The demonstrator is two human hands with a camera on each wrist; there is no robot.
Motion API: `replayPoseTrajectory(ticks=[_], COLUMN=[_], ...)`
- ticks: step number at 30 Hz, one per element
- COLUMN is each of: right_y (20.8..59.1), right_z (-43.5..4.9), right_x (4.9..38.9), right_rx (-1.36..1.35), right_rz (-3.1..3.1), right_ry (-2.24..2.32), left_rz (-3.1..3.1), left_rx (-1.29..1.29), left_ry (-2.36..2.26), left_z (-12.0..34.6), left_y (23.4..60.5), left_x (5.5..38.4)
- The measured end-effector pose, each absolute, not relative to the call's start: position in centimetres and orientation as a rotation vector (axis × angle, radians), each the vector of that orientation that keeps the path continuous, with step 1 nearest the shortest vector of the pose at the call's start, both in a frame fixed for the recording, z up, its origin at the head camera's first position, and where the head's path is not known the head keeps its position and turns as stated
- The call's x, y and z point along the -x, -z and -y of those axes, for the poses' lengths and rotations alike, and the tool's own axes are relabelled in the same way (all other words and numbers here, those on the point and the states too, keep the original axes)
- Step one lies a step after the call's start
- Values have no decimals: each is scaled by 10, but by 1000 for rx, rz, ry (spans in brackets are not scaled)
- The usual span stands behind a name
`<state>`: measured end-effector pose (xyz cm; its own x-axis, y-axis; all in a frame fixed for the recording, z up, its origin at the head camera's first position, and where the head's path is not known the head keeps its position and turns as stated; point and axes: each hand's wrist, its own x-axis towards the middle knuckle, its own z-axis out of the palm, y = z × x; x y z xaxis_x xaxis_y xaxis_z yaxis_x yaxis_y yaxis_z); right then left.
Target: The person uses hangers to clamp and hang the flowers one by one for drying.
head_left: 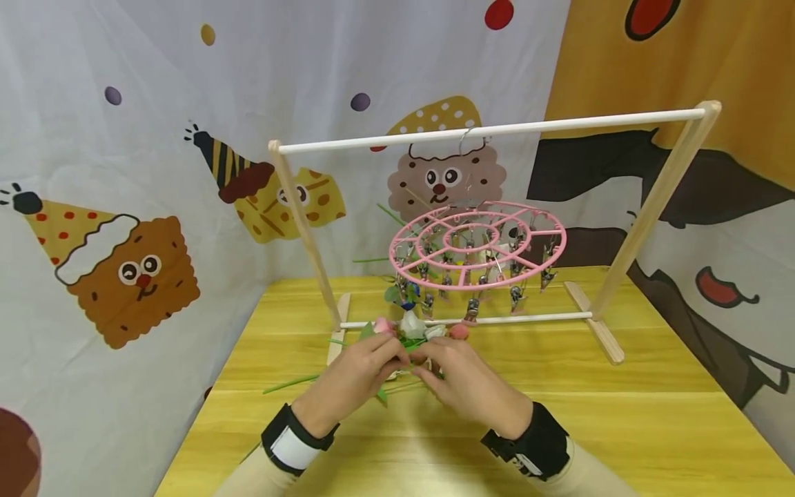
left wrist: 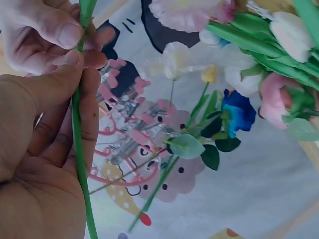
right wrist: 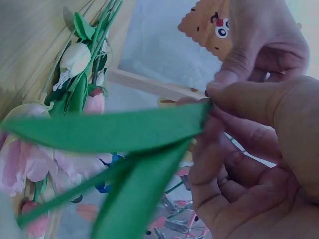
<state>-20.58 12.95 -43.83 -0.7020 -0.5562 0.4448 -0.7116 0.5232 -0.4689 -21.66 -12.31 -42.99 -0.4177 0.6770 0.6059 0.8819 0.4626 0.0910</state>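
Note:
My left hand (head_left: 348, 376) pinches a green flower stem (left wrist: 79, 134) between thumb and fingers, above the front of the table. Fingertips close together with it, my right hand (head_left: 475, 386) pinches the same flower where long green leaves (right wrist: 109, 132) branch off, as the right wrist view shows. Its bloom is only a blurred pale edge there. Just beyond the hands lie artificial flowers, among them a white tulip (right wrist: 76, 59) and a ruffled pink-white bloom (left wrist: 192, 12). A blue rose (left wrist: 238, 112) and a yellow bud (left wrist: 209, 73) hang head down by the ring; their hold is unclear.
A pink round drying rack (head_left: 462, 284) with several metal clips hangs by a hook from a white bar (head_left: 385, 141). Wooden posts (head_left: 652, 207) on feet carry the bar. Loose stems (head_left: 290, 384) stretch left across the wooden table (head_left: 590, 428). A printed cloth (head_left: 155, 83) stands behind.

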Motion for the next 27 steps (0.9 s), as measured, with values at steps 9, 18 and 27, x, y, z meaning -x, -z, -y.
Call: replayPoseTrajectory(ticks=[9,18,27], right_y=[441,435,432], right_z=[-143,-158,-156], right_x=[207,203,200], right_rx=[-1045,-939,-954], right_rz=[2528,2510,2338], right_ry=[-1007,-1059,-1067], left_rz=[2147,2032,2292], left_rx=[1192,870,697], left_ry=[455,983,1163], left_z=[118,141,122], left_y=[428,429,436], left_x=[228,253,262])
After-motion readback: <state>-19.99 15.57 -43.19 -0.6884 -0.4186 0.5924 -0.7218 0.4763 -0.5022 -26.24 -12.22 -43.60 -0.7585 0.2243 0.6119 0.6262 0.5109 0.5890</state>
